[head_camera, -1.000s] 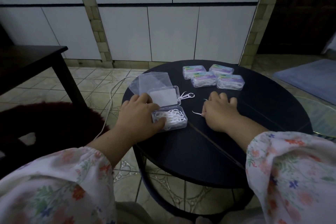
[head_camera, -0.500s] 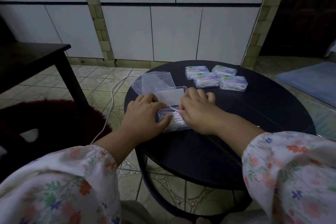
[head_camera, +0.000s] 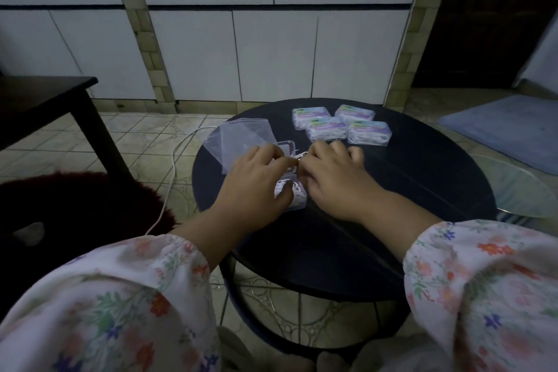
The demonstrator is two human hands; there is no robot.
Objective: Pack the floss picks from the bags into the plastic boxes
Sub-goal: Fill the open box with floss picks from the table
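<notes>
Evidently the open clear plastic box [head_camera: 291, 195] sits at the near-left of the round black table [head_camera: 392, 220] so both hands can meet over it. White floss picks [head_camera: 290, 187] show inside it, between the wrists. The left hand [head_camera: 256, 178] curls over the box's left edge, thumb at its near side, seemingly steadying it. The right hand [head_camera: 332, 178] is bent at the hinge end, fingertips pinching loose picks near the raised lid [head_camera: 287, 146]; what exactly it grips is partly hidden. Empty clear bags [head_camera: 241, 136] lie behind, pushed aside. Four filled, closed boxes [head_camera: 341, 128] are clustered at the far edge, out of the way.
</notes>
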